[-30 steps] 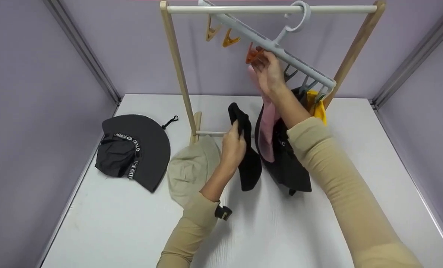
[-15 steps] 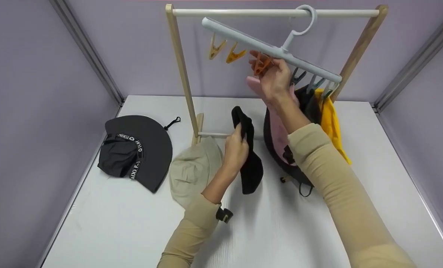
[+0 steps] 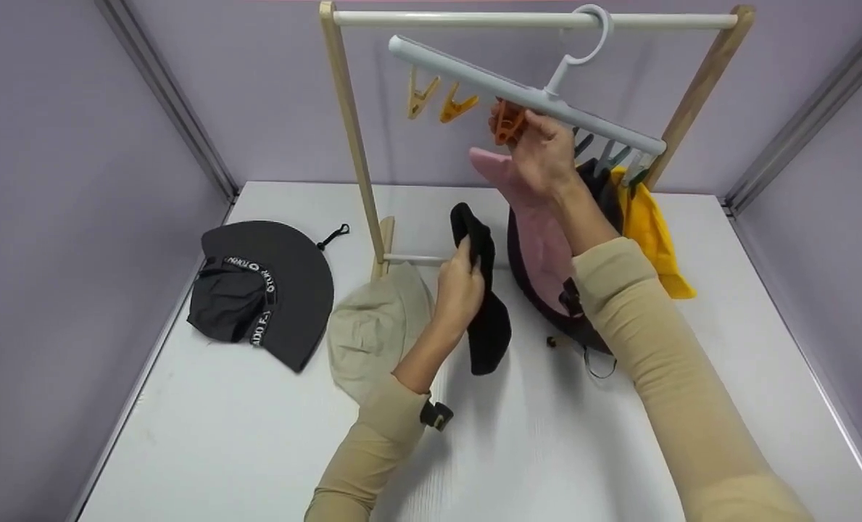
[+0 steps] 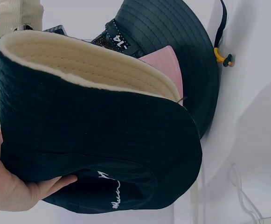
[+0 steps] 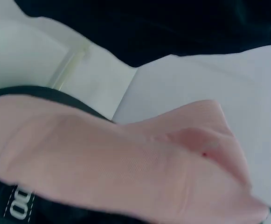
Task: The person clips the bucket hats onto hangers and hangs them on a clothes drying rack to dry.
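Observation:
My left hand (image 3: 461,290) grips a black bucket hat (image 3: 490,330) by its brim, below the hanger. In the left wrist view, the thumb presses on the dark hat (image 4: 93,121), whose cream lining and white script show. Higher up, my right hand (image 3: 543,148) pinches an orange clip (image 3: 509,123) under the pale grey hanger (image 3: 467,71). This hanger tilts down to the right, its hook on the rack's bar. Close below the right wrist hangs a pink hat (image 3: 536,225), which also fills much of the right wrist view (image 5: 126,158); the right hand is out of that view.
A dark wide-brim hat (image 3: 293,290) and a beige bucket hat (image 3: 373,326) lie on the white table (image 3: 220,435). A yellow hat (image 3: 652,232) and a dark hat (image 3: 521,279) hang on the right. Yellow clips (image 3: 458,105) hang left of the orange one. Wooden posts (image 3: 351,130) carry the bar.
The hanger's left end has dropped into fuller view, and the hanging hats have swung to the right. My right hand has shifted slightly right and down with the orange clip; the left hand barely moved.

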The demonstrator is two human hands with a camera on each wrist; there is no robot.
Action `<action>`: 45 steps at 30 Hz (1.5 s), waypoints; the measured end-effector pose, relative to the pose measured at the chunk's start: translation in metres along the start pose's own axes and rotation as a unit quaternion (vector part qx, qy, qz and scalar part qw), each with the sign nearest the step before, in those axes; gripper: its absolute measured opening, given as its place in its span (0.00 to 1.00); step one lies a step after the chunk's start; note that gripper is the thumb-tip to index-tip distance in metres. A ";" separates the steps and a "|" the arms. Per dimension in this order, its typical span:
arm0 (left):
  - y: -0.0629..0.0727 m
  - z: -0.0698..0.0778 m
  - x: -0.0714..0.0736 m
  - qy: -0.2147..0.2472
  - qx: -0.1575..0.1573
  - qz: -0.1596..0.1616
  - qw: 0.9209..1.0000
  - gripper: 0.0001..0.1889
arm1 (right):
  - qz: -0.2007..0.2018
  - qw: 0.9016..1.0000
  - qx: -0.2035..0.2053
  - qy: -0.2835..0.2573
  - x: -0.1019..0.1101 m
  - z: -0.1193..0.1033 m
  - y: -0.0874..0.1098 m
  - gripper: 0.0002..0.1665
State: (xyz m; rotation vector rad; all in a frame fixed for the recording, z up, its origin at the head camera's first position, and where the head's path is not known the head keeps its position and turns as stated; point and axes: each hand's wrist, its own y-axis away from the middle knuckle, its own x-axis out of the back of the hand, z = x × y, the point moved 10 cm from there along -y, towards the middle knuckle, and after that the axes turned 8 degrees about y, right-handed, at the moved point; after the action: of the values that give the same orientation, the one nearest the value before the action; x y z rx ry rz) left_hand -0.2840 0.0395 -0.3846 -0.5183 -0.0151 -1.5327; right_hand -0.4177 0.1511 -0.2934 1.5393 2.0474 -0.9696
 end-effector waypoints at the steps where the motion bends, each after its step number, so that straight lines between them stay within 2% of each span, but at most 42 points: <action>1: 0.000 0.000 0.000 0.004 -0.002 -0.002 1.000 0.19 | -0.014 1.000 -0.003 0.020 -0.001 -0.001 0.000 0.17; 5: -0.001 0.001 -0.002 0.008 -0.004 -0.008 1.000 0.19 | -0.048 0.994 -0.030 0.098 -0.002 0.001 0.001 0.16; 10: 0.000 0.000 -0.002 0.003 -0.003 -0.005 1.000 0.19 | -0.048 0.979 -0.063 0.190 0.000 0.005 0.002 0.15; 13: 0.000 0.000 0.000 0.000 -0.005 -0.002 1.000 0.18 | -0.041 0.971 -0.081 0.223 0.001 0.008 0.000 0.14; 18: -0.001 -0.002 -0.001 0.002 0.000 -0.006 1.000 0.19 | -0.022 0.969 -0.129 0.211 0.002 0.016 -0.001 0.10; 20: -0.001 -0.002 -0.001 0.003 0.003 -0.008 1.000 0.19 | 0.005 0.967 -0.147 0.207 0.005 0.018 -0.001 0.07; 24: -0.002 -0.001 -0.002 0.002 0.007 -0.010 1.000 0.19 | 0.062 0.952 -0.154 0.259 0.011 0.015 0.000 0.05; 28: -0.002 -0.002 -0.001 0.008 0.008 -0.008 1.000 0.19 | 0.102 0.927 -0.159 0.325 0.016 0.010 0.002 0.05; 33: -0.002 -0.004 -0.003 0.025 0.009 -0.010 1.000 0.19 | 0.111 0.898 -0.165 0.392 0.017 0.003 0.005 0.08; 37: -0.003 -0.004 -0.005 0.018 0.012 -0.009 1.000 0.19 | 0.107 0.877 -0.171 0.437 0.014 0.000 0.006 0.09; 45: -0.010 0.000 -0.003 0.005 0.008 0.001 1.000 0.20 | 0.134 0.861 -0.206 0.445 0.013 0.003 0.006 0.11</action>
State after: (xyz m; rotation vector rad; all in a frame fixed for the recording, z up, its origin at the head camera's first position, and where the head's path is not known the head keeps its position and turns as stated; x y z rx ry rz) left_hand -0.2938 0.0428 -0.3823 -0.4991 -0.0189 -1.5319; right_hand -0.4160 0.1585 -0.3055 2.1445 2.2446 0.3881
